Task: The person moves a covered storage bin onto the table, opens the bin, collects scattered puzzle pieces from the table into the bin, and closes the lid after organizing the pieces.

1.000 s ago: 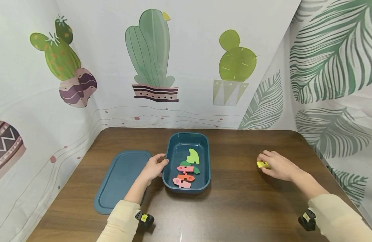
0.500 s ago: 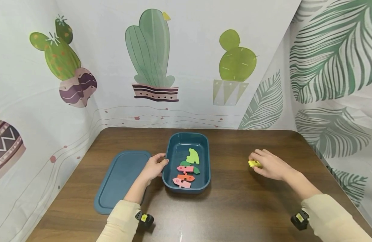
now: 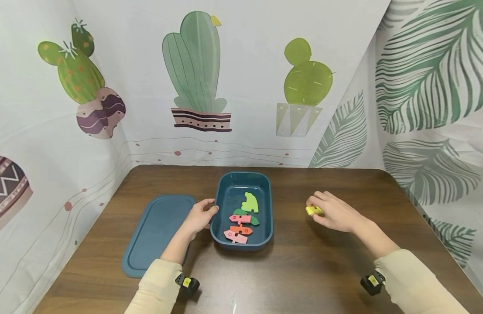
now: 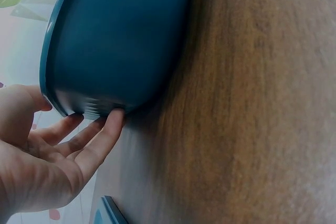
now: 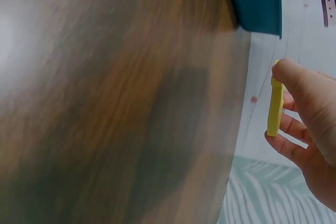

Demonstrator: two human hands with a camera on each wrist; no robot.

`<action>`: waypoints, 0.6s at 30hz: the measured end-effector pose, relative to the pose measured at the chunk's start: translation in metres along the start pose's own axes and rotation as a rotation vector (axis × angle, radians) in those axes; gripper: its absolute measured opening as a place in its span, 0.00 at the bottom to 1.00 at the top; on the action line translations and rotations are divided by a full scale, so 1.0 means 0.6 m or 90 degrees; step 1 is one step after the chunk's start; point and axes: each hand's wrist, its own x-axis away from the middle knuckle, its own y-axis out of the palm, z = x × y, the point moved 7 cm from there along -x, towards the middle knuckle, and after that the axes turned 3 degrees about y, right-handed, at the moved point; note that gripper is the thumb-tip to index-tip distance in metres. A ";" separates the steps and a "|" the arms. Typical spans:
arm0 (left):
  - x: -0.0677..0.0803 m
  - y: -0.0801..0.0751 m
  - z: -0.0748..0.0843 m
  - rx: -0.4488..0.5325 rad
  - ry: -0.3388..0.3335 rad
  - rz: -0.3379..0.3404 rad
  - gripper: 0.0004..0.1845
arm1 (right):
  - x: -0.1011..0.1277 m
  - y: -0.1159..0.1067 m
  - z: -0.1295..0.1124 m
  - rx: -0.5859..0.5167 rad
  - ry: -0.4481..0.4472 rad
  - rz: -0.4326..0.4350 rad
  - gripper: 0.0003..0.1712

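A dark blue box stands on the table, holding several flat puzzle pieces: a light green one, a dark green one, two pink ones and an orange one. My left hand holds the box at its left side; in the left wrist view the thumb lies at the rim and the fingertips touch the outer wall. To the right of the box, my right hand pinches a yellow puzzle piece between thumb and fingers, above the table. The fingers hide part of its outline.
A flat blue lid lies on the table left of the box, partly behind my left forearm. The brown wooden table meets a white cloth backdrop printed with cacti and leaves at its back edge.
My right hand has moved left toward the box, carrying the yellow puzzle piece. The left hand, the box and the pieces inside stay where they were.
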 end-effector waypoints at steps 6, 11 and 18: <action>-0.001 0.001 0.001 -0.001 0.001 -0.001 0.23 | -0.014 0.000 -0.016 -0.001 -0.005 0.005 0.12; -0.001 0.000 0.000 -0.004 0.002 0.002 0.22 | -0.025 0.000 -0.032 -0.021 -0.014 0.014 0.12; 0.001 0.000 0.000 0.000 -0.002 0.002 0.22 | -0.039 0.013 -0.056 -0.036 -0.011 -0.007 0.12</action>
